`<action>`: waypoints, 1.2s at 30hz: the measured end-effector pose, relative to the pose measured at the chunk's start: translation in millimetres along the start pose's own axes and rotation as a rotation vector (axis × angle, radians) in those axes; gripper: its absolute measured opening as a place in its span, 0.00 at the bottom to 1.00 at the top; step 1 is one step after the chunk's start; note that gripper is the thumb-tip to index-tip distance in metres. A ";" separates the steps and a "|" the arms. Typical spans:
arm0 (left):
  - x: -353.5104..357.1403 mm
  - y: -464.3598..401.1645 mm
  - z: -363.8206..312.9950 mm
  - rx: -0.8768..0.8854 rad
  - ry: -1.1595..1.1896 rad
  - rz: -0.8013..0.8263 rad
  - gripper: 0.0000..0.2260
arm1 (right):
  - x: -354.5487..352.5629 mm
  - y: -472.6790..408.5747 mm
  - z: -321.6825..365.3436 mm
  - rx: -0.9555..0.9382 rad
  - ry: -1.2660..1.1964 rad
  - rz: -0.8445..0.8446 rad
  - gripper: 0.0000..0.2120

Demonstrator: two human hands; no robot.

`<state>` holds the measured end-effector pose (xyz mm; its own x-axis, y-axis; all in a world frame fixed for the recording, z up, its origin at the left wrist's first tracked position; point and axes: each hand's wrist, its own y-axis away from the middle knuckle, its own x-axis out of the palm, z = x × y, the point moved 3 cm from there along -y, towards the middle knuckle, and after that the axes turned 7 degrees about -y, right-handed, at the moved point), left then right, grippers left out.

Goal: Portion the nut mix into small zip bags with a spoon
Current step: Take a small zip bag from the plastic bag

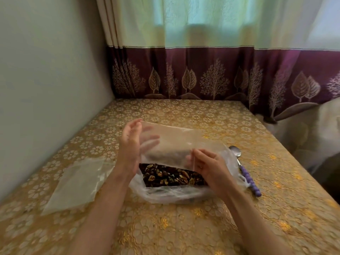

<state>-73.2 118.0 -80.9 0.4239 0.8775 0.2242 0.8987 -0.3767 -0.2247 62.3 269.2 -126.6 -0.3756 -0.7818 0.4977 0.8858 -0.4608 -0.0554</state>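
Low centre, nuts sit in their plastic wrap. Above them my right hand pinches an empty zip bag; my left hand, fingers straight, touches its end. Spoon untouched at right, spare bag at left: nothing portioned yet.

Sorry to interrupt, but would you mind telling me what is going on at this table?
A person is holding an empty zip bag in both hands above an open bag of nut mix. The right hand pinches its near edge, and the left hand is at its other end, fingers fairly straight. The spoon lies untouched on the table to the right. Another empty bag lies flat on the left. No portioning yet.
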 end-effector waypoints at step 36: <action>52.8 43.6 0.6 0.211 -0.719 0.248 0.02 | 11.0 13.7 5.2 -0.350 0.442 -0.073 0.05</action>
<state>-11.7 148.1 -79.4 0.3677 0.7790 -0.5079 0.7165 -0.5855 -0.3793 71.7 256.5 -117.4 -0.5777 -0.8093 0.1059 0.7380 -0.5733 -0.3559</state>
